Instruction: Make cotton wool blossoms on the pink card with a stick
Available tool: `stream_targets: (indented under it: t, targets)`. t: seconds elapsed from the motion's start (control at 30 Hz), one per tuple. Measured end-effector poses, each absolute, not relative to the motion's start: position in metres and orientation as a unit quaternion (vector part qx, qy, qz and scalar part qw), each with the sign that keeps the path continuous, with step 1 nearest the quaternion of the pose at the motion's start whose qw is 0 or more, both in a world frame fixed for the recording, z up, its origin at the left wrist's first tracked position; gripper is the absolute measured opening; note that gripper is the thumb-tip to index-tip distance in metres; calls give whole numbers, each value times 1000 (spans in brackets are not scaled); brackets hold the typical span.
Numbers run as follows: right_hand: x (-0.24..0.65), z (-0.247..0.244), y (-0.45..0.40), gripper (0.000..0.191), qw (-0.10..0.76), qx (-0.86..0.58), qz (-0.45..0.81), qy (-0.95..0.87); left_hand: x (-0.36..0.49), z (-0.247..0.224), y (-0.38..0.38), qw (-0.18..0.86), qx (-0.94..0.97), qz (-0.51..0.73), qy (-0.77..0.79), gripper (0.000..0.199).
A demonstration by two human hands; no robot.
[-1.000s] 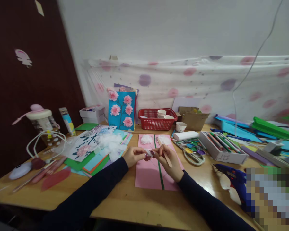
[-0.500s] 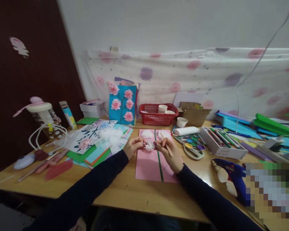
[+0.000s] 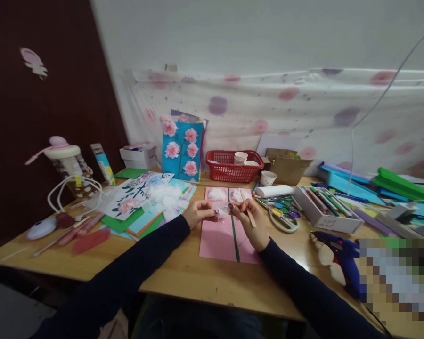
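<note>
Between my two hands, above a pink sheet of card (image 3: 217, 242), is a small tuft of white cotton (image 3: 221, 208). The fingertips of my left hand (image 3: 199, 213) pinch its left side. My right hand (image 3: 250, 223) pinches the right side with thumb and finger, and a flat wooden stick (image 3: 249, 211) is tucked in the same hand. A green stripe (image 3: 235, 238) runs down the card. White cotton puffs (image 3: 217, 194) lie at the card's far end, on both sides of the stripe.
Left are coloured papers (image 3: 120, 223) with a heap of cotton (image 3: 166, 197). Behind stand a blue flower picture (image 3: 182, 157) and a red basket (image 3: 233, 173). Scissors (image 3: 288, 223), a box of pencils (image 3: 327, 221) and a blue glue gun (image 3: 341, 254) lie to the right.
The cotton between my fingers looks pulled flatter and thinner. My hands stay above the card, and the whole view has shifted slightly.
</note>
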State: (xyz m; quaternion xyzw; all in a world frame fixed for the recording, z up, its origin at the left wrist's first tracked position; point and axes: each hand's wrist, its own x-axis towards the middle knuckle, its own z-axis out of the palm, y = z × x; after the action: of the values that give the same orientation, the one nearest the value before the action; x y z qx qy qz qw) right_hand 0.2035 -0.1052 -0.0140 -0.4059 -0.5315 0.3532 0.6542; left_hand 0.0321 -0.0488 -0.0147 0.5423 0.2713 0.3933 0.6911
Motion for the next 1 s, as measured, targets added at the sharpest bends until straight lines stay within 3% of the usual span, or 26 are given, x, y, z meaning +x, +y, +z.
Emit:
stream_targets:
  t: [0.3, 0.53, 0.6, 0.73, 0.87, 1.0]
  targets:
    - [206, -15, -102, 42, 684, -407, 378, -473, 22, -6, -38, 682, 560, 368, 292, 43]
    - [205, -17, -102, 40, 675, -400, 400, -473, -36, -3, -1, 598, 699, 13, 393, 42]
    - [204, -17, -103, 40, 672, -399, 401, -477, -39, 0, 1, 544, 736, 78, 396, 34]
    - [200, -15, -106, 41, 657, -395, 401, -501, -11, 6, -11, 497, 719, 340, 347, 26]
    - [197, -14, -110, 43, 640, -382, 417, -521, 23, 1, -34, 611, 628, 377, 302, 43]
    - [193, -8, -114, 39, 624, -379, 434, -528, 33, -7, -47, 652, 556, 411, 313, 43]
